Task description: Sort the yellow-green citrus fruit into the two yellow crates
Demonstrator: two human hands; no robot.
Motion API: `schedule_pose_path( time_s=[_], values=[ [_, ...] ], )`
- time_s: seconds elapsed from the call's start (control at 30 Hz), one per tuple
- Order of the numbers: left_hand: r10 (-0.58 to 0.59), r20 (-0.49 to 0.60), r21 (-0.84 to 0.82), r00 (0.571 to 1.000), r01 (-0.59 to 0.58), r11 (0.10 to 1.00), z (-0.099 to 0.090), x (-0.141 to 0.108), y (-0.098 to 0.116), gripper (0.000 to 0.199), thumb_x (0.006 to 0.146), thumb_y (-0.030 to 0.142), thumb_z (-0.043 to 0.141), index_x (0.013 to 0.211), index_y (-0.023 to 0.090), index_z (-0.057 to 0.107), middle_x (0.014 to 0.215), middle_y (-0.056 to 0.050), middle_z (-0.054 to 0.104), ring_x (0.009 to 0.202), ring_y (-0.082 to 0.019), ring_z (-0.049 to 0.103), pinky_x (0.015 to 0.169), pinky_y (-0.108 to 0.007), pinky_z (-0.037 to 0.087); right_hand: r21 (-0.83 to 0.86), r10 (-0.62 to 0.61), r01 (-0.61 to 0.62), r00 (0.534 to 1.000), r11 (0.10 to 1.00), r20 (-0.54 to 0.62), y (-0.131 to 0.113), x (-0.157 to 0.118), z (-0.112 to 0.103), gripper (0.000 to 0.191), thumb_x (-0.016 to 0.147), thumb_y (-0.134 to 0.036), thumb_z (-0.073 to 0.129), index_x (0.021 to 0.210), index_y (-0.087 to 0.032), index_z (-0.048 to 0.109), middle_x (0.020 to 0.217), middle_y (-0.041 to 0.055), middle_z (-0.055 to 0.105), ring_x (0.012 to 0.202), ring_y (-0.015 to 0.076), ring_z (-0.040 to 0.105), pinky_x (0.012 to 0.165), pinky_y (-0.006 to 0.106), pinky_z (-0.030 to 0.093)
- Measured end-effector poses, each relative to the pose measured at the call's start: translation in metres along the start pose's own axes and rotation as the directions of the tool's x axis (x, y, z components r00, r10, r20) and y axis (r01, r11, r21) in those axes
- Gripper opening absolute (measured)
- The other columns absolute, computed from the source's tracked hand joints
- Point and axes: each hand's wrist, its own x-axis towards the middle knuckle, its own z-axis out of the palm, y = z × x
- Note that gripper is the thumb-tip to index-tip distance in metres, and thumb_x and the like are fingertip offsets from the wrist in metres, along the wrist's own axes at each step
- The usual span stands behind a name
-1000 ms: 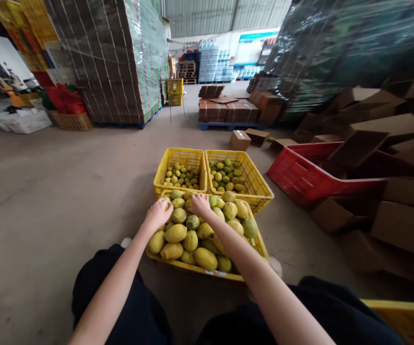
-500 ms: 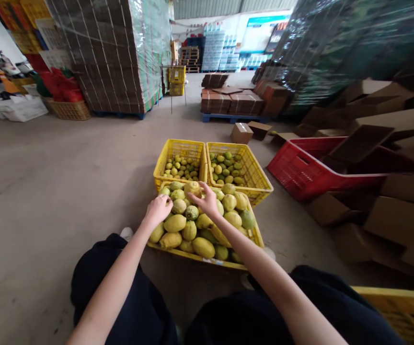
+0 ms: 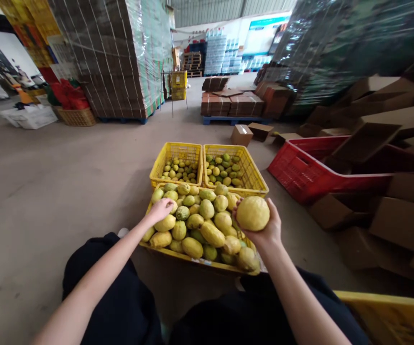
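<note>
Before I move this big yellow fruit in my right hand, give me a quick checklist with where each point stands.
1. Right hand cupping the big yellow fruit: ok.
2. Big yellow fruit clear of the pile: ok, it looks raised above it.
3. Underside of that fruit sound: cannot tell, the palm hides it.
4. Left hand free: cannot tell, its fingertips are at a fruit in the pile.
5. Near yellow crate filled no higher than its rim: not ok, it is heaped.
6. Far right yellow crate with room inside: ok.
</note>
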Motion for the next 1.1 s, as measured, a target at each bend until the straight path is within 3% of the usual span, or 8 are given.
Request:
schedule_pose_path(
  time_s=[0.13, 0.37, 0.57, 0.67, 0.73, 0.8, 0.93, 1.1],
  values=[
    [0.014, 0.020, -0.058, 1.000, -0.012, 0.998, 0.024, 0.040, 0.027, 0.008, 0.076, 0.016, 0.071, 0.079, 0.020, 0.064, 0.085, -0.004, 0.068, 0.102, -0.028, 0.067, 0.101, -0.040, 0.046, 0.054, 0.062, -0.060, 0.997, 0.997, -0.039, 0.004, -0.001, -0.002, 0.040, 0.083, -0.052, 0.056, 0.108, -0.021, 0.065, 0.081, 0.0081, 0.076, 0.072, 0.0284, 0.073, 0.067, 0.049, 0.065],
    [-0.073, 0.147, -0.069, 0.986, 0.084, 0.994, 0.058, 0.078, 0.059, 0.026, 0.066, 0.017, 0.079, 0.067, 0.022, 0.053, 0.085, -0.004, 0.066, 0.120, -0.033, 0.062, 0.111, -0.053, 0.039, 0.070, 0.052, -0.053, 0.998, 0.996, 0.018, -0.001, -0.007, 0.011, 0.031, 0.087, -0.047, 0.056, 0.099, -0.020, 0.065, 0.077, 0.0068, 0.074, 0.065, 0.0230, 0.071, 0.062, 0.039, 0.064],
    [-0.059, 0.053, -0.021, 0.997, 0.060, 0.998, 0.033, 0.076, 0.067, 0.032, 0.065, 0.016, 0.079, 0.067, 0.022, 0.048, 0.076, -0.001, 0.063, 0.122, -0.033, 0.060, 0.110, -0.045, 0.042, -0.025, 0.067, -0.066, 0.997, 0.998, 0.042, 0.000, -0.007, 0.002, 0.032, 0.084, -0.050, 0.060, 0.097, -0.021, 0.065, 0.076, 0.0070, 0.074, 0.075, 0.0281, 0.074, 0.067, 0.046, 0.064],
    [-0.135, 0.046, -0.243, 0.990, 0.142, 0.959, 0.010, 0.061, 0.067, 0.035, 0.063, 0.014, 0.081, 0.077, 0.023, 0.050, 0.087, -0.004, 0.068, 0.116, -0.031, 0.063, 0.106, -0.045, 0.047, -0.107, 0.047, -0.043, 0.998, 0.993, 0.031, 0.008, -0.003, -0.002, 0.027, 0.082, -0.047, 0.063, 0.094, -0.024, 0.063, 0.073, 0.0032, 0.072, 0.076, 0.0274, 0.074, 0.069, 0.046, 0.064],
    [-0.166, 0.174, -0.560, 0.971, 0.236, 0.794, -0.002, 0.046, 0.066, 0.025, 0.072, 0.018, 0.073, 0.086, 0.022, 0.053, 0.094, -0.006, 0.070, 0.106, -0.027, 0.068, 0.098, -0.043, 0.053, -0.173, 0.069, -0.062, 0.997, 0.983, 0.033, 0.017, 0.003, -0.001, 0.027, 0.081, -0.050, 0.063, 0.092, -0.025, 0.063, 0.070, 0.0023, 0.071, 0.076, 0.0278, 0.074, 0.069, 0.047, 0.064],
    [-0.084, 0.344, -0.790, 0.935, 0.337, 0.513, -0.010, 0.030, 0.068, 0.018, 0.080, 0.020, 0.062, 0.097, 0.020, 0.056, 0.095, -0.008, 0.071, 0.094, -0.024, 0.072, 0.088, -0.041, 0.058, -0.243, 0.125, -0.111, 0.991, 0.964, 0.046, 0.026, 0.009, 0.003, 0.030, 0.081, -0.054, 0.061, 0.088, -0.025, 0.062, 0.068, 0.0029, 0.070, 0.075, 0.0286, 0.074, 0.067, 0.046, 0.064],
    [-0.058, 0.445, -0.891, 0.894, 0.448, 0.068, -0.006, 0.013, 0.078, 0.021, 0.092, 0.030, 0.048, 0.097, 0.014, 0.060, 0.086, -0.010, 0.070, 0.076, -0.019, 0.071, 0.066, -0.029, 0.058, -0.314, 0.219, -0.193, 0.975, 0.929, 0.046, 0.040, 0.019, 0.017, 0.031, 0.082, -0.054, 0.061, 0.088, -0.023, 0.062, 0.071, 0.0047, 0.071, 0.071, 0.0270, 0.073, 0.062, 0.043, 0.063],
    [-0.165, 0.507, -0.862, 0.846, 0.495, -0.112, 0.010, 0.015, 0.080, 0.037, 0.100, 0.048, 0.045, 0.101, 0.015, 0.063, 0.082, -0.006, 0.067, 0.055, -0.012, 0.059, 0.046, -0.021, 0.049, -0.201, 0.180, -0.167, 0.982, 0.965, 0.051, 0.050, 0.024, 0.029, 0.030, 0.083, -0.054, 0.062, 0.089, -0.024, 0.059, 0.071, 0.0028, 0.070, 0.075, 0.0259, 0.073, 0.064, 0.042, 0.063]
  ],
)
